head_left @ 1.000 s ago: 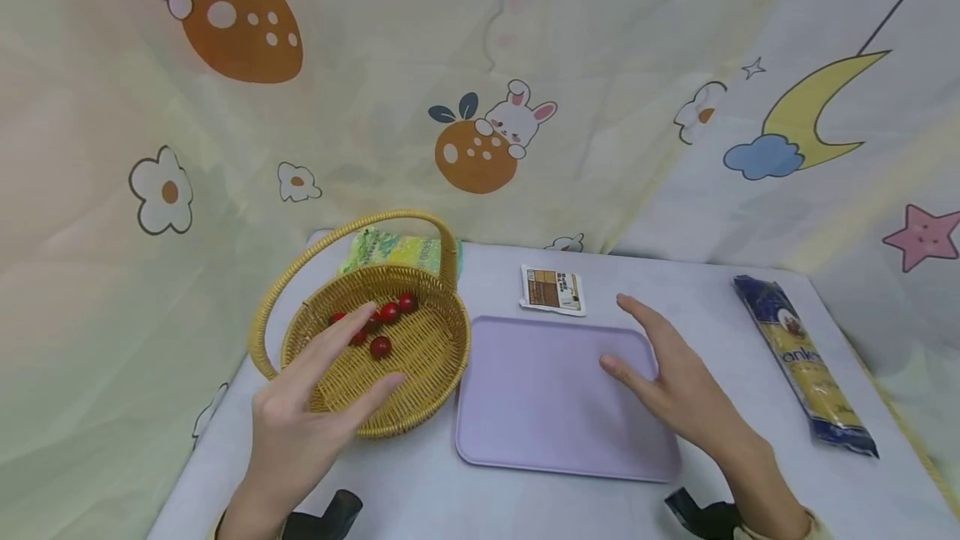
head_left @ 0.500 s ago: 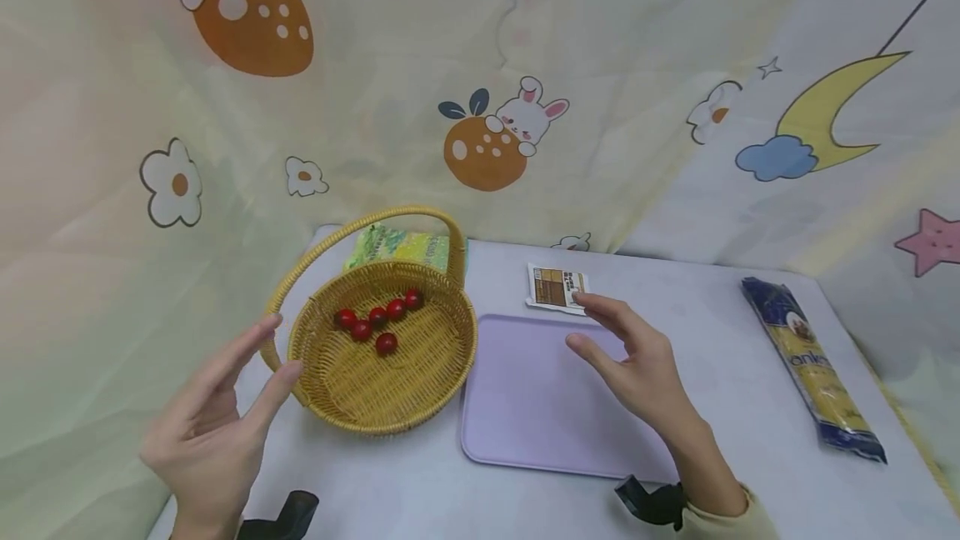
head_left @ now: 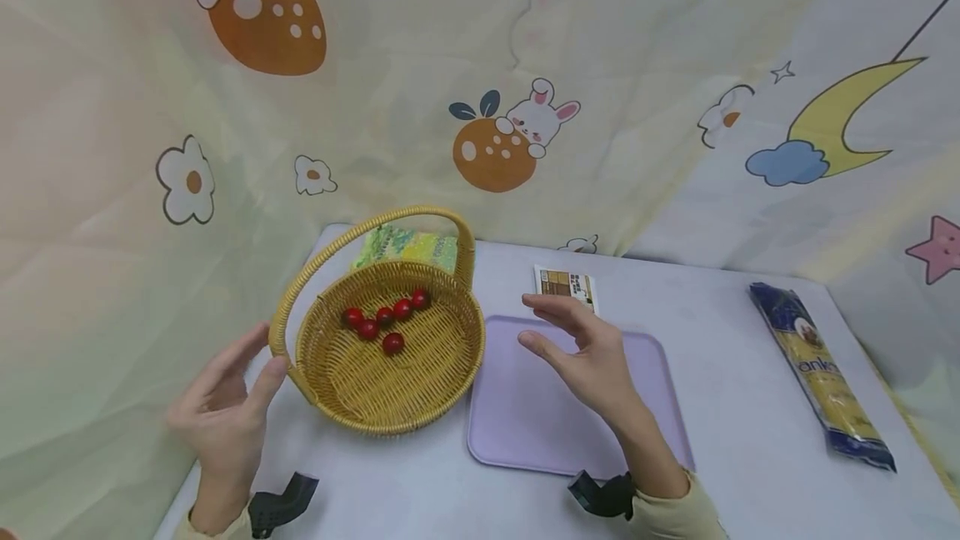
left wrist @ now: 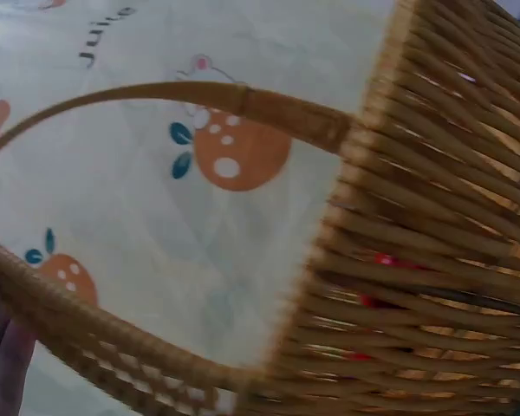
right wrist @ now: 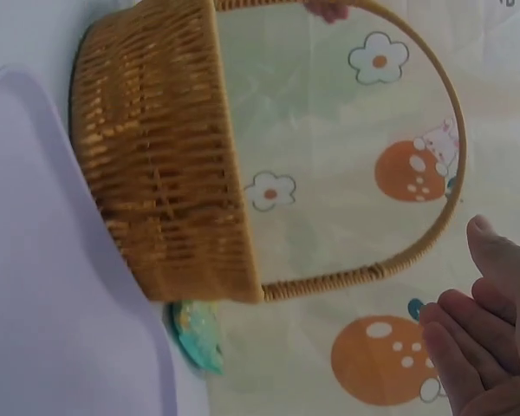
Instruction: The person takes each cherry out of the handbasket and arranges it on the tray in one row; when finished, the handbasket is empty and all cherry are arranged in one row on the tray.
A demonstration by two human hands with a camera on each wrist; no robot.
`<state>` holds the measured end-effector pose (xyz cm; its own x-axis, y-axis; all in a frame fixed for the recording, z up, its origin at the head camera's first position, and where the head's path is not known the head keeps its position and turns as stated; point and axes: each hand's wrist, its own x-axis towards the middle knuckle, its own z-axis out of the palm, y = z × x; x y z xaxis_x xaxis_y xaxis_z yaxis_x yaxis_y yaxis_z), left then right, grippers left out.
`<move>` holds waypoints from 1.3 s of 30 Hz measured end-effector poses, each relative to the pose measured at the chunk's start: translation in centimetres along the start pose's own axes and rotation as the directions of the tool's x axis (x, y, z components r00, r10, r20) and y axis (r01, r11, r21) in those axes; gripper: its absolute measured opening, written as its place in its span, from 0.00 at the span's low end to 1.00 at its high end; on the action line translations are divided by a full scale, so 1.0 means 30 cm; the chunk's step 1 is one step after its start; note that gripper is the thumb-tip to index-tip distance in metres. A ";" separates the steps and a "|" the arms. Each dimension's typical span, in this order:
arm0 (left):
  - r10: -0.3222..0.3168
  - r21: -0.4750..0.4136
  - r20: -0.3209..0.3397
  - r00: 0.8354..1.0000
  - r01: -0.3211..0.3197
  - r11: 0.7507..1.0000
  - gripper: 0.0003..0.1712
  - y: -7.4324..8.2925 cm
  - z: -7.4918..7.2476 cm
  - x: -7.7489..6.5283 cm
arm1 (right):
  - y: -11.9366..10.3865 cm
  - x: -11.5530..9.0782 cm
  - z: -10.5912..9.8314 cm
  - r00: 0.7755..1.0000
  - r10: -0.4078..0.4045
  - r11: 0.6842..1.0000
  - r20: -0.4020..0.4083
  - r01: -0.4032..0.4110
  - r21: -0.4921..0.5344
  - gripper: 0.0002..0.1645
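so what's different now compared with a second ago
The left hand has moved left, from in front of the basket to beside the left end of its handle; whether it touches is unclear. The right hand has moved left over the tray, towards the basket. Nothing has visibly been lifted. The basket, its six red fruits, the tray and the long packet stayed put.

The left hand (head_left: 221, 419) points upward, its fingers (head_left: 228, 358) long and together, with a gap between them and the thumb (head_left: 267, 382). Its wrist (head_left: 219, 490) rises nearly upright from a pale tan sleeve (head_left: 217, 528). The right hand (head_left: 588, 358) leans toward the person's left, fingers softly bent, thumb held apart below them. The right forearm (head_left: 647, 452) slants up from another tan cuff (head_left: 667, 511). Each wrist wears a black mount (head_left: 281, 505). The left wrist view catches only a few shadowy fingers at its edge.
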<state>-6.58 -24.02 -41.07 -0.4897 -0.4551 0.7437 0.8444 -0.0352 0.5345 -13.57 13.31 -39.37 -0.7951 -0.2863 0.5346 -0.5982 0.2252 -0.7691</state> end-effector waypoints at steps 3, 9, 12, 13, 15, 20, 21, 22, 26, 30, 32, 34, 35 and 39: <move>-0.025 0.049 0.018 1.000 0.024 0.999 0.23 -0.038 -0.027 -0.035 | 0.001 0.016 0.042 1.000 -0.001 1.000 0.022 0.000 0.029 0.28; -0.025 0.024 0.060 0.998 0.023 0.999 0.22 -0.073 -0.048 -0.067 | -0.004 0.065 0.115 0.998 0.004 0.996 0.056 -0.009 0.090 0.27; -0.028 -0.007 0.065 0.997 0.028 1.000 0.21 -0.080 -0.041 -0.073 | -0.007 0.091 0.142 0.998 -0.002 0.995 0.067 -0.005 0.103 0.26; -0.030 -0.013 0.067 0.997 0.031 0.999 0.21 -0.082 -0.039 -0.074 | -0.010 0.099 0.153 0.997 -0.002 0.995 0.072 -0.005 0.104 0.26; -0.034 -0.016 0.068 0.997 0.036 0.999 0.21 -0.083 -0.037 -0.074 | -0.016 0.118 0.179 0.996 -0.003 0.994 0.088 -0.007 0.113 0.25; -0.059 0.003 0.066 0.996 0.058 0.998 0.22 -0.076 -0.039 -0.076 | -0.032 0.164 0.262 0.992 0.013 0.989 0.127 -0.032 0.148 0.24; -0.063 0.008 0.067 0.996 0.062 0.998 0.22 -0.073 -0.041 -0.076 | -0.034 0.174 0.281 0.990 0.023 0.986 0.137 -0.045 0.158 0.23; -0.065 0.013 0.068 0.996 0.064 0.998 0.22 -0.070 -0.042 -0.075 | -0.035 0.184 0.300 0.989 0.034 0.985 0.147 -0.058 0.164 0.23; -0.064 0.020 0.065 0.996 0.063 0.998 0.22 -0.059 -0.042 -0.069 | -0.031 0.223 0.379 0.976 0.091 0.969 0.197 -0.132 0.207 0.21; -0.057 0.005 0.057 0.997 0.056 0.998 0.22 -0.058 -0.041 -0.066 | -0.009 0.246 0.443 0.964 0.139 0.952 0.228 -0.193 0.236 0.20; -0.053 -0.004 0.056 0.997 0.053 0.999 0.22 -0.060 -0.041 -0.069 | 0.004 0.249 0.466 0.958 0.163 0.945 0.237 -0.221 0.242 0.20; -0.049 -0.010 0.055 0.997 0.050 0.999 0.23 -0.063 -0.042 -0.072 | 0.016 0.247 0.483 0.950 0.195 0.937 0.246 -0.254 0.238 0.19; -0.050 -0.011 0.055 0.997 0.051 0.999 0.23 -0.065 -0.043 -0.075 | 0.021 0.245 0.490 0.945 0.209 0.934 0.251 -0.269 0.236 0.19; -0.062 -0.018 0.051 0.997 0.063 0.998 0.23 -0.071 -0.046 -0.084 | 0.037 0.241 0.516 0.935 0.245 0.919 0.256 -0.308 0.244 0.19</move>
<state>-6.86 -24.03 -44.63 -0.5514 -0.4056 0.7290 0.8159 -0.0797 0.5727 -18.44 -2.92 -41.77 -0.8646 -0.4511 0.2213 -0.2805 0.0680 -0.9574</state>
